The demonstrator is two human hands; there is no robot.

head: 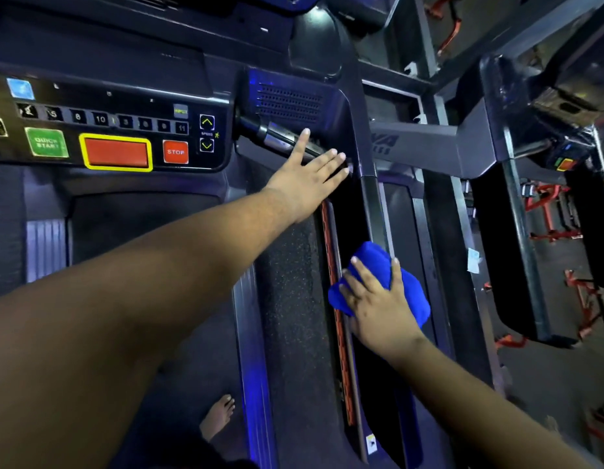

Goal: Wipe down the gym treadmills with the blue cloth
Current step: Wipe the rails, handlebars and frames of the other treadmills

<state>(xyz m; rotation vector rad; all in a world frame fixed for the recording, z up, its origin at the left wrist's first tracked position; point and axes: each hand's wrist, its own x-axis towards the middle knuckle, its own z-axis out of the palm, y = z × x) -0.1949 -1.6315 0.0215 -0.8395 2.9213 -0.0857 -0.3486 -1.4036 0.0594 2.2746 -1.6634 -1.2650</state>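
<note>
A bare foot (218, 416) is seen nearest, standing on the dark floor beside the treadmill's (290, 299) speckled side rail. To its right, an orange strip (341, 350) runs along the rail's edge, and beyond that a narrow dark gap is bounded by the black arm rail (373, 211). The blue cloth (371, 262) is bunched over this arm rail; it is pressed and gripped from above by the right hand (378, 304), the fingers spread and bent over the cloth, which shows past the fingertips and on both sides of the palm. Open rail is left ahead of the cloth, up to the console corner. Farther on, the left hand (307, 174) is laid flat, fingers straight and released, against the metal handlebar grip (280, 138) where it meets the arm rail. Left of it lies the console panel (100, 130) with its green, red and STOP buttons. A second treadmill (517, 164) stands to the right, across a narrow aisle.
</note>
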